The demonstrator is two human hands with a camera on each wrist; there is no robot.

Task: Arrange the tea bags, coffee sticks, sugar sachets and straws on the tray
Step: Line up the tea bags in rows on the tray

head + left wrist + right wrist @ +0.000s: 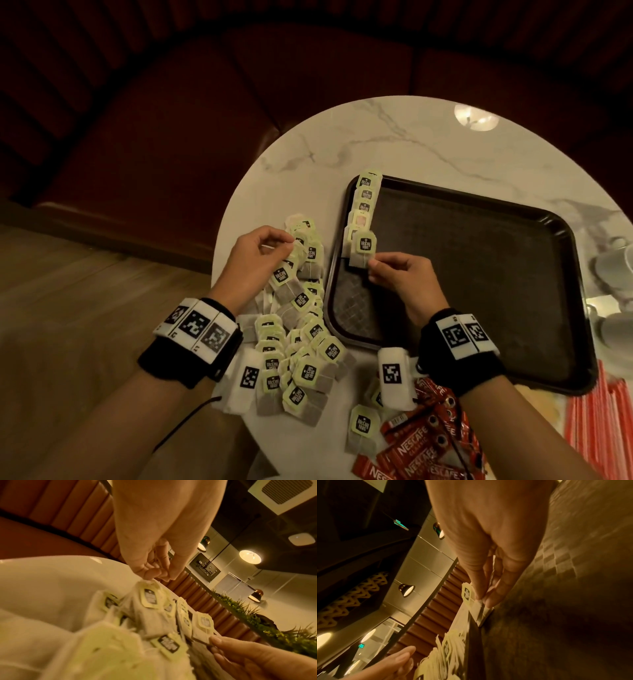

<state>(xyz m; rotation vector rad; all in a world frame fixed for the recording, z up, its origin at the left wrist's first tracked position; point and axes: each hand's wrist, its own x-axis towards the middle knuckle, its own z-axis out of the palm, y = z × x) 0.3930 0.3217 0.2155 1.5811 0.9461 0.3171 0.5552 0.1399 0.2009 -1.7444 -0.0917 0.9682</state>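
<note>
I have the round marble table (428,144) under me, and on it the dark tray (479,274), mostly bare, with one overlapping row of tea bags (364,202) running down its left rim. Left of the tray lies the loose pile (301,342) of bags; coffee sticks (421,452) and striped straws (596,418) wait at the near edge, and I cannot make out sugar sachets. My right hand (400,277) pinches one bag (363,250) by its lower paper edge, thumb and forefinger together on it, at the row's near end. My left hand (257,260) pinches a bag corner in the pile. These look featherlight, limp and tearable, so I judge the tag or seam edge the place to hold.
</note>
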